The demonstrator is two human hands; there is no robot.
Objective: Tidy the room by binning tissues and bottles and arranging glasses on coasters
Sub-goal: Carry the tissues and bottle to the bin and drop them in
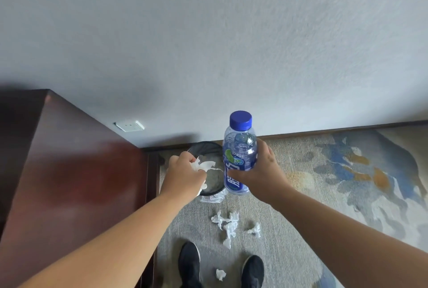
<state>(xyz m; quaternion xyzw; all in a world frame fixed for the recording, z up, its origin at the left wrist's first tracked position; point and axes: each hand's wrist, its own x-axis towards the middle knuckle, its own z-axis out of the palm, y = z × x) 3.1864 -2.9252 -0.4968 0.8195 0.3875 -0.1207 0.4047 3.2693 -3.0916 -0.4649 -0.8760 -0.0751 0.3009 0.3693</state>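
My right hand [259, 167] grips a clear plastic bottle [239, 148] with a blue cap and blue label, held upright just right of the bin. My left hand [184, 172] is closed around a crumpled white tissue [205, 165], directly above the opening of the round black bin [203, 148] standing on the floor by the wall. Several more crumpled tissues [228, 223] lie on the carpet in front of the bin, and one tissue [220, 274] lies between my black shoes.
A dark red wooden cabinet [69, 172] fills the left side, close beside the bin. A crushed clear plastic wrapper [212, 198] lies at the bin's foot. The grey wall has a white socket [129, 125]. Patterned carpet [359, 172] stretches to the right.
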